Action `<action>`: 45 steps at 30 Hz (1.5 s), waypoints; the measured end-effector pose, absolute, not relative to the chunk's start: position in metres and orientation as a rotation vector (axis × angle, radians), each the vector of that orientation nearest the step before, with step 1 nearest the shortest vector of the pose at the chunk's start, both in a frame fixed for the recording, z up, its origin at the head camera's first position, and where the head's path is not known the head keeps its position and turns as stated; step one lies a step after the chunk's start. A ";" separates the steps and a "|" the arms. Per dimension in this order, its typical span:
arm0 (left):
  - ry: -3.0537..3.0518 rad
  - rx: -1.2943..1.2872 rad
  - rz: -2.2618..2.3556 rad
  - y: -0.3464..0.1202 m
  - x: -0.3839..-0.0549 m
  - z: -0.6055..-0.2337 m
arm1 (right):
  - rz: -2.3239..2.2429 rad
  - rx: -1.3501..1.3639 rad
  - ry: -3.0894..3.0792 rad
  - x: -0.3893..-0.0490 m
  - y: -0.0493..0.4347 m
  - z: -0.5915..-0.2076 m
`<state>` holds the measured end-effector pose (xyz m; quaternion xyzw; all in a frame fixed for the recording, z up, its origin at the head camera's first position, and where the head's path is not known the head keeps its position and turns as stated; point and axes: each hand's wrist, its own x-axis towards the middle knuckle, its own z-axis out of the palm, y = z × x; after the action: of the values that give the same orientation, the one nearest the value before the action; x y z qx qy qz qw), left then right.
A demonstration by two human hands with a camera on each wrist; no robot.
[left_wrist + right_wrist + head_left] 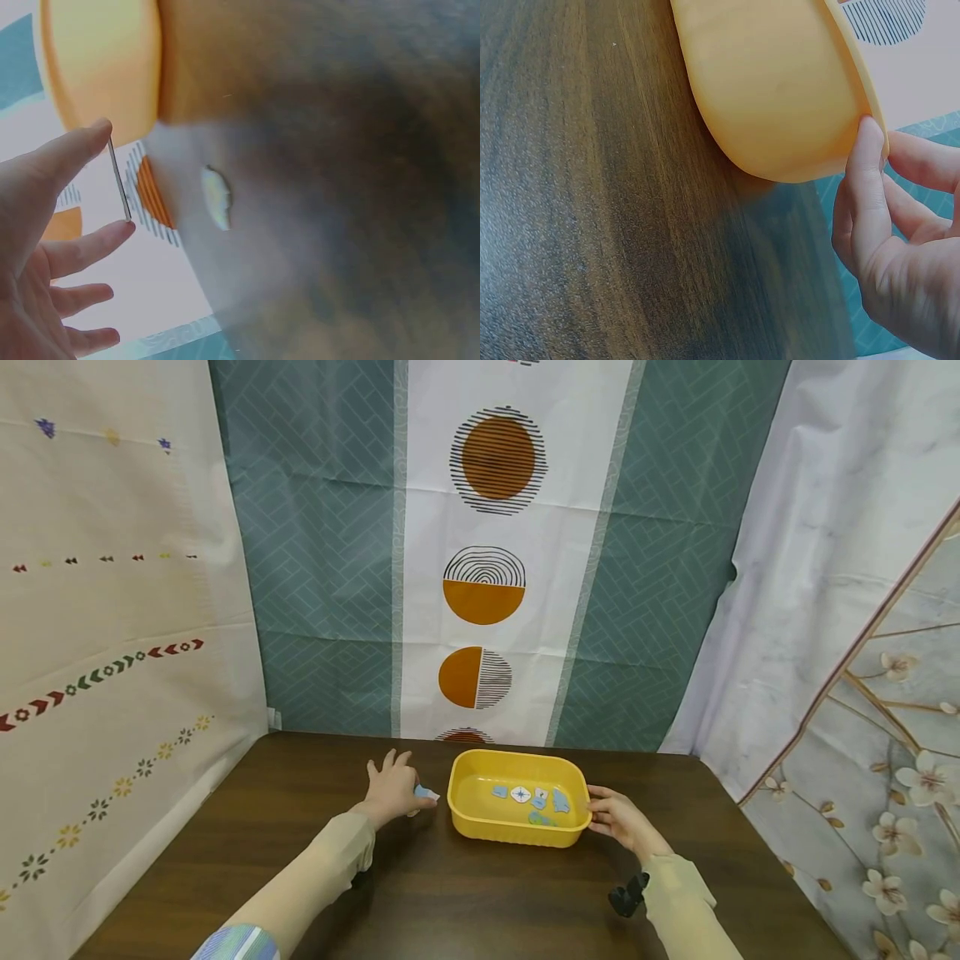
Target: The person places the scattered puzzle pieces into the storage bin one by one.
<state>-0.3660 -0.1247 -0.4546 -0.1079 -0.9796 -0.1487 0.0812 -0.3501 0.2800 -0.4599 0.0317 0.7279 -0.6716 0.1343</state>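
Note:
My left hand [390, 792] pinches a flat light-blue puzzle piece [427, 792] between thumb and index finger, left of the yellow tray. From the left wrist the pinched puzzle piece [120, 180] shows edge-on as a thin line, the other fingers spread apart. Beyond it, a small pale piece [217, 197] lies on the table. At the tray's right end, my right hand [621, 818] grips the rim of the yellow tray [517, 833], thumb on one side and fingers on the other. Inside lie several puzzle pieces, including a white one with a compass rose [521, 794] and a blue-green one [540, 818].
The dark wooden table [480, 902] extends around the tray. Behind it hangs a patterned green and white curtain [322, 568], with printed cloths [120, 610] on the left and flowered cloth [892, 760] on the right. A black device [628, 895] sits at my right wrist.

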 end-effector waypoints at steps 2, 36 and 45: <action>-2.912 -0.319 -0.441 -0.124 -0.367 -0.449 | -1.950 0.097 2.107 -0.350 0.280 -0.460; -2.926 -0.474 -0.341 -0.009 -0.365 -0.434 | -1.962 0.103 2.114 -0.350 0.281 -0.460; -2.998 -0.471 -0.270 0.008 -0.363 -0.443 | -1.949 0.091 2.120 -0.349 0.280 -0.461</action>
<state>-0.3627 0.0080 -0.4435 -0.1544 -0.9829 -0.0884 0.0474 -0.3488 0.2800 -0.4606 0.0315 0.7294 -0.6709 0.1299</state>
